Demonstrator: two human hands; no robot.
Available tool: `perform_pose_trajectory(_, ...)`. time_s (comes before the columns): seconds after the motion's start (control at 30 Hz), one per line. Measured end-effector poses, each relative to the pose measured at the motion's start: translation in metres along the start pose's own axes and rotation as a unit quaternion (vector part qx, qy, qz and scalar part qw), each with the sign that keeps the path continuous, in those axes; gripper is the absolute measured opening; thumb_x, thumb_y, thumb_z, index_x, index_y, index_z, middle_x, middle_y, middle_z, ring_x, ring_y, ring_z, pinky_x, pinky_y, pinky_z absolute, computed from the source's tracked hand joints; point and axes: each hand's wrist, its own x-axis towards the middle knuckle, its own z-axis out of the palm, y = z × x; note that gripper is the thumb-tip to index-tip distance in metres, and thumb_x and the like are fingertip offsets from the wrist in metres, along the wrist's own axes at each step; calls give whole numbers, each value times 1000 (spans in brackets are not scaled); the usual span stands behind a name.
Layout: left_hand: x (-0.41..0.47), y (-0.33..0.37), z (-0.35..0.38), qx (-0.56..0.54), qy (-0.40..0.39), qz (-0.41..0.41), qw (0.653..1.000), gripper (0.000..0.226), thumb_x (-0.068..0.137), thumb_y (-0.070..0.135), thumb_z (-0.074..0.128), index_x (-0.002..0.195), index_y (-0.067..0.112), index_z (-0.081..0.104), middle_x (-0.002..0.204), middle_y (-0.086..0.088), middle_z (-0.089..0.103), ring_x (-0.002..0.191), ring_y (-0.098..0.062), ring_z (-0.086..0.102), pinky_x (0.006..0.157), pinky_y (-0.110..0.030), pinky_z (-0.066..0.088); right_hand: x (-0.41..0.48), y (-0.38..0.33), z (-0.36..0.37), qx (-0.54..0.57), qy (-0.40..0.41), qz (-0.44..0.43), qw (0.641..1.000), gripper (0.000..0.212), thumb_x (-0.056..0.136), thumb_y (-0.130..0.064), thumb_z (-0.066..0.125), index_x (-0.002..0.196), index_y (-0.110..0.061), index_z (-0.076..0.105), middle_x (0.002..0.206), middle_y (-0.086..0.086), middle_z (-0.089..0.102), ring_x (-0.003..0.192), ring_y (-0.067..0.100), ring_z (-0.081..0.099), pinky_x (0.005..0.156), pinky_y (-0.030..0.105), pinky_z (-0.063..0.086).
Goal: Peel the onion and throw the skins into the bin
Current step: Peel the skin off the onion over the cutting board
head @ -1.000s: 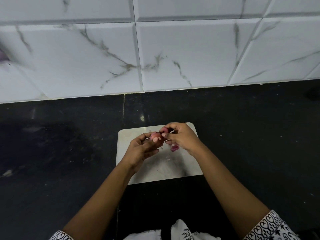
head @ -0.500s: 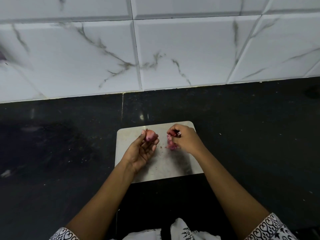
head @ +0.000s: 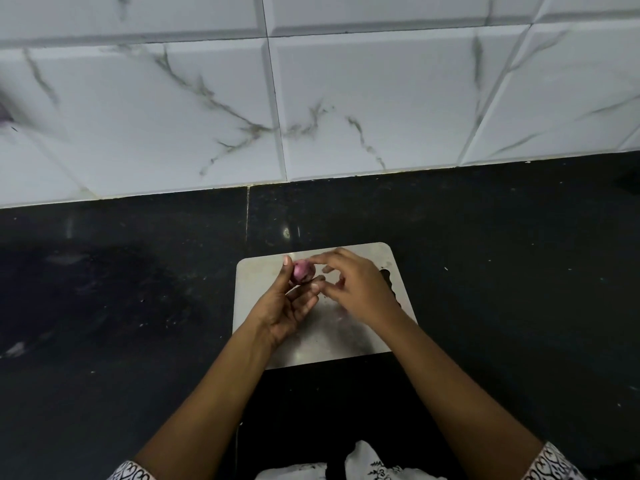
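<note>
A small pink-purple onion [head: 302, 271] is held above the pale cutting board [head: 346, 341]. My left hand [head: 287, 306] grips it between thumb and fingertips. My right hand [head: 356, 289] is at the onion's right side, its index fingertip touching the top of the onion and its other fingers loosely curled. Any peeled skins on the board are hidden behind my right hand. No bin is in view.
The board lies on a black stone counter [head: 121, 306] with small crumbs scattered on it. A white marbled tile wall [head: 311, 98] rises behind the counter. A dark object [head: 628, 181] sits at the far right edge.
My right hand, which had moved away to the right with a piece of skin, has come back to the onion without it. My left hand has kept hold of the onion.
</note>
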Motion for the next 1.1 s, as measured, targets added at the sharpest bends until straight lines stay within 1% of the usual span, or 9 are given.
perform_pose_trajectory(0.13, -5, 3, 4, 68, -6, -6, 998, 55, 84, 59, 49, 100, 10, 66, 78, -6, 75, 69, -13, 72, 54, -22, 57, 6, 0, 10, 14, 34, 8, 999, 37, 78, -12, 71, 113, -20, 65, 105, -1, 65, 90, 10, 63, 78, 27, 54)
perform_pose_trajectory(0.27, -7, 6, 1, 102, -16, 9, 995, 57, 86, 58, 47, 109, 10, 64, 87, -8, 75, 79, -14, 73, 56, -22, 57, 11, -1, 2, 74, 46, 43, 995, 30, 76, -14, 74, 105, -19, 68, 98, -4, 65, 80, 0, 61, 70, 12, 49)
perform_pose_trajectory(0.47, -11, 5, 1, 21, -1, 4, 1000, 45, 86, 45, 58, 106, 5, 63, 80, -13, 75, 68, -15, 73, 53, -20, 57, 11, -6, -8, 130, 30, 93, 987, 26, 74, -10, 75, 99, -14, 72, 89, -9, 64, 74, -3, 63, 65, 10, 51)
perform_pose_trajectory(0.6, -13, 5, 4, 51, 25, 22, 998, 45, 84, 45, 60, 99, 3, 63, 79, -16, 73, 63, -15, 71, 54, -18, 56, 10, -7, -11, 94, 34, 103, 990, 21, 78, -15, 72, 99, -14, 73, 89, -2, 71, 62, -4, 61, 56, 11, 49)
perform_pose_trajectory(0.67, -14, 6, 5, 78, 35, 43, 995, 41, 83, 44, 61, 93, 4, 63, 81, -16, 73, 63, -16, 71, 54, -19, 56, 12, -7, -15, 55, 30, 94, 994, 18, 80, -15, 70, 97, -14, 74, 89, 1, 73, 64, 2, 63, 59, 23, 56)
perform_pose_trajectory(0.73, -16, 7, 7, 101, 32, 71, 992, 35, 82, 41, 62, 86, 6, 66, 81, -14, 73, 64, -16, 70, 54, -18, 55, 15, -9, -19, 8, 19, 74, 997, 16, 80, -17, 70, 96, -15, 74, 88, 1, 74, 72, 7, 65, 68, 28, 57)
perform_pose_trajectory(0.87, -18, 12, 8, 141, 3, 110, 984, 26, 87, 31, 61, 88, 7, 70, 81, -8, 75, 69, -14, 72, 58, -19, 55, 21, -14, -30, -37, -2, 56, 998, 18, 82, -22, 68, 97, -13, 73, 90, 2, 74, 75, 4, 62, 67, 9, 47)
perform_pose_trajectory(1.0, -19, 17, 5, 165, -17, 121, 979, 21, 87, 26, 61, 91, 8, 71, 86, -9, 75, 74, -16, 72, 59, -19, 55, 21, -18, -33, -49, 7, 53, 997, 18, 83, -19, 68, 98, -11, 73, 89, 4, 74, 74, 8, 65, 71, 21, 54)
perform_pose_trajectory(1.1, -20, 17, 5, 167, -17, 121, 978, 22, 87, 26, 61, 89, 7, 71, 82, -8, 75, 71, -15, 72, 58, -17, 55, 18, -20, -28, -69, 24, 48, 996, 18, 83, -19, 67, 98, -10, 73, 89, 5, 73, 74, 10, 63, 66, 16, 48)
